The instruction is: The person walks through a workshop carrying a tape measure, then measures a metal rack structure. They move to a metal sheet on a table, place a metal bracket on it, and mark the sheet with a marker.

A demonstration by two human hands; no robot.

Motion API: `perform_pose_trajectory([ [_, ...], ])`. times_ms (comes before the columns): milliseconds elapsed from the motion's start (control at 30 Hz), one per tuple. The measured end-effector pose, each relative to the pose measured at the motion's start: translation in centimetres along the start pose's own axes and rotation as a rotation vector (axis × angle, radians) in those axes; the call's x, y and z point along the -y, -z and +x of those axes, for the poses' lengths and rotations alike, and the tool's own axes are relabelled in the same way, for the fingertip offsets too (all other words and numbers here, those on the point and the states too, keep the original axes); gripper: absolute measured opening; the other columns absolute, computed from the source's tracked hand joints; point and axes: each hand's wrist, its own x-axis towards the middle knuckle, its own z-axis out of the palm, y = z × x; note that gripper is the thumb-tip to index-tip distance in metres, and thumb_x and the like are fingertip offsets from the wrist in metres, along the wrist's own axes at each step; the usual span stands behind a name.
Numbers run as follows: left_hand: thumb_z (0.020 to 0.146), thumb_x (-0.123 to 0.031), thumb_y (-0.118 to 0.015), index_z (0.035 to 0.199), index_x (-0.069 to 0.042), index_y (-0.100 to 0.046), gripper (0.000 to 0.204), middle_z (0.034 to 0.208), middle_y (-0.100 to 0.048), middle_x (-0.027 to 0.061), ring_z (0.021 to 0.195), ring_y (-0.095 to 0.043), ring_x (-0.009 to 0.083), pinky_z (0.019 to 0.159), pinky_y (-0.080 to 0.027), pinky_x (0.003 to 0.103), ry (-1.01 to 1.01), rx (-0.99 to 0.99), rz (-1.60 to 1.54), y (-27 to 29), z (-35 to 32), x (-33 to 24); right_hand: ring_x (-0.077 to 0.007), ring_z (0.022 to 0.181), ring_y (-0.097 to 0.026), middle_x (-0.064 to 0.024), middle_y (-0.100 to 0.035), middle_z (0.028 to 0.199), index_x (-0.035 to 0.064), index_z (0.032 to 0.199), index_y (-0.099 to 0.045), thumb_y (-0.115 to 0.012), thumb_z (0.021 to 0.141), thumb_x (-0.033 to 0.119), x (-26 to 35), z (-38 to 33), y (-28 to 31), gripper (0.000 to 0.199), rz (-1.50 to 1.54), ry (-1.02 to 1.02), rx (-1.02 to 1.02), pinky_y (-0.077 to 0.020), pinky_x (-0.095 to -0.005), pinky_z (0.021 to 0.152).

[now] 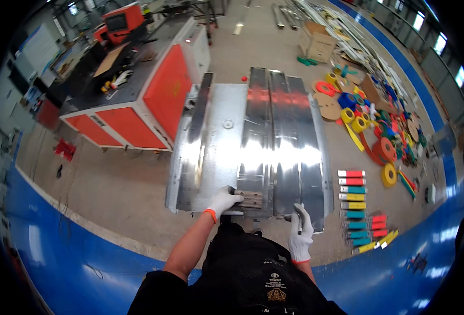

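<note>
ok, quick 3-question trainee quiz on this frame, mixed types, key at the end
1. True or false: the left hand rests on a small perforated plate at the near end of the shiny metal strips.
2. The right hand grips: A) a dark tool handle B) a roll of tape C) nothing.
3. Fill in: the orange machine cabinet stands to the person's ____.

Key: 1 true; 2 A; 3 left.

Gloved left hand presses a small block on shiny metal strips; right hand grips a dark tool.
</note>
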Motion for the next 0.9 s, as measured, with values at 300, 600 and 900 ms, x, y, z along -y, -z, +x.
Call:
perform_pose_trajectory([
  [300,0.08,-0.05,-0.07,0.13,0.002,-0.055,0.073,0.111,-0.069,0.0211,0.107,-0.065,0.0361,0.093,-0.051,0.043,0.071,-0.323,-0.012,-1.3,-7.8,0.3,-0.0135,0.091,-0.064,-0.0094,-0.064,0.107,-0.0031,0.121,-0.057,-0.056,0.095,0.001,-0.1,-0.2,0.3,0.026,0.004,-0.053,0.093,-0.0502,-0.0277,0.086],
  [600,0.087,-0.047,-0.063,0.127,-0.005,-0.058,0.058,0.116,-0.068,0.0182,0.11,-0.064,0.0346,0.094,-0.05,0.044,0.03,-0.129,0.093,-3.5,-15.1,6.2,-0.0134,0.094,-0.063,-0.0071,-0.066,0.098,0.0005,0.122,-0.057,-0.062,0.092,0.002,1.4,0.9,-4.6,0.03,-0.025,0.007,0.326,-0.0498,-0.0289,0.088],
  [900,0.088,-0.048,-0.063,0.128,-0.002,-0.059,0.061,0.119,-0.068,0.0182,0.113,-0.064,0.0331,0.098,-0.049,0.04,0.155,-0.157,-0.02,4.5,-17.6,15.6,-0.0153,0.094,-0.066,-0.0101,-0.068,0.102,0.0013,0.122,-0.057,-0.064,0.091,0.002,5.2,-0.3,-13.7,0.032,-0.088,0.063,0.33,-0.0503,-0.0281,0.088],
])
